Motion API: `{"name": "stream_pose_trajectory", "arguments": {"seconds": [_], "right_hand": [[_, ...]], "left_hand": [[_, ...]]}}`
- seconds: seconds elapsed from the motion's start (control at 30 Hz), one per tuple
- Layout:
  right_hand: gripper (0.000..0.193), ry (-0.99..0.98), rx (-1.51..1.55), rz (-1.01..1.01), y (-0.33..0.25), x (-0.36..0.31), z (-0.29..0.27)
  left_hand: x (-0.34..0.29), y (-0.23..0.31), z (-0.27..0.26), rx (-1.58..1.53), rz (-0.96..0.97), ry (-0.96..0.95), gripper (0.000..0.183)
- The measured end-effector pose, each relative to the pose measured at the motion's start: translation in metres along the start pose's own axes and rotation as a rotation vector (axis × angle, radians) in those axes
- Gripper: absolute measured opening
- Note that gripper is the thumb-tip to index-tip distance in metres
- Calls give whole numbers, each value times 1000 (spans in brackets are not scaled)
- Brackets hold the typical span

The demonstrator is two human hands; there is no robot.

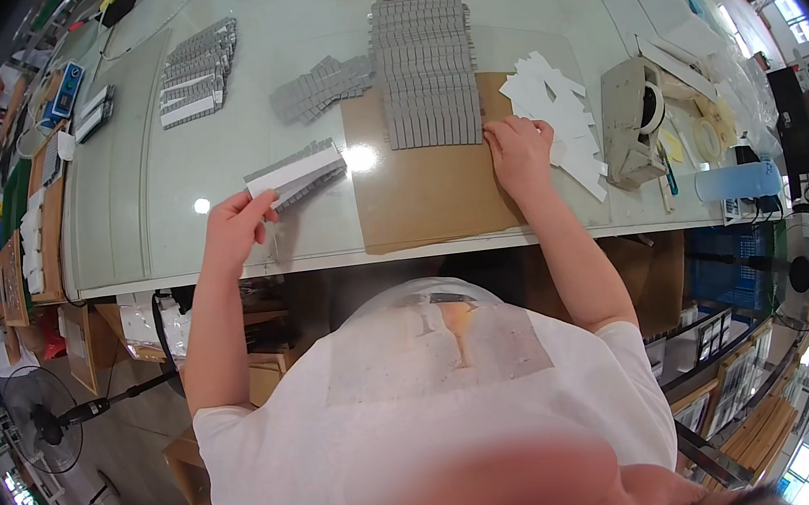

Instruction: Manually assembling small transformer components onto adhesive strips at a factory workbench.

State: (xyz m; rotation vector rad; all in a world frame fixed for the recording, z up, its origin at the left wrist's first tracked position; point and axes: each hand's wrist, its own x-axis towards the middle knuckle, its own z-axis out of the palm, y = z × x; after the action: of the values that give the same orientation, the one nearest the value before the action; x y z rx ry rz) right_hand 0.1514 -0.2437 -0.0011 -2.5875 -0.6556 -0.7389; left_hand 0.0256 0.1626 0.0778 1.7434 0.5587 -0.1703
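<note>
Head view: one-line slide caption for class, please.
Left hand holds a grey-and-white rectangular piece; right hand sits beside overlapping grey rows.

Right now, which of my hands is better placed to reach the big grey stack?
Probably your right hand: it is at the near right corner of the big grey stack. Your left hand is farther off, holding a grey piece with a white strip.
</note>
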Motion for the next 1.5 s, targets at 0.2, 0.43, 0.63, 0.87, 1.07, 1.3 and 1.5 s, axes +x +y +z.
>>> {"name": "stream_pose_trajectory", "arguments": {"seconds": [0.2,0.43,0.63,0.87,1.07,1.3,1.5], "right_hand": [[7,-59,0,12,3,0,2],[11,-132,-124,-53,-11,-11,-21],[18,-76,-111,37,-15,-74,-61],[42,-39,-201,142,9,-86,-73],[59,-45,-277,242,19,-53,-49],[43,-219,-327,318,22,-13,-35],[18,-53,-278,82,45,-25,-35]], "left_hand": [[4,-10,-12,714,50,290,35],[-17,-35,85,515,734,-24,20],[-23,-35,141,575,968,-117,24],[-20,-16,170,761,1130,-167,63],[-31,-27,156,828,1150,-124,61],[-30,-54,136,731,1200,-26,46],[-31,-52,141,752,1216,5,46]]}}
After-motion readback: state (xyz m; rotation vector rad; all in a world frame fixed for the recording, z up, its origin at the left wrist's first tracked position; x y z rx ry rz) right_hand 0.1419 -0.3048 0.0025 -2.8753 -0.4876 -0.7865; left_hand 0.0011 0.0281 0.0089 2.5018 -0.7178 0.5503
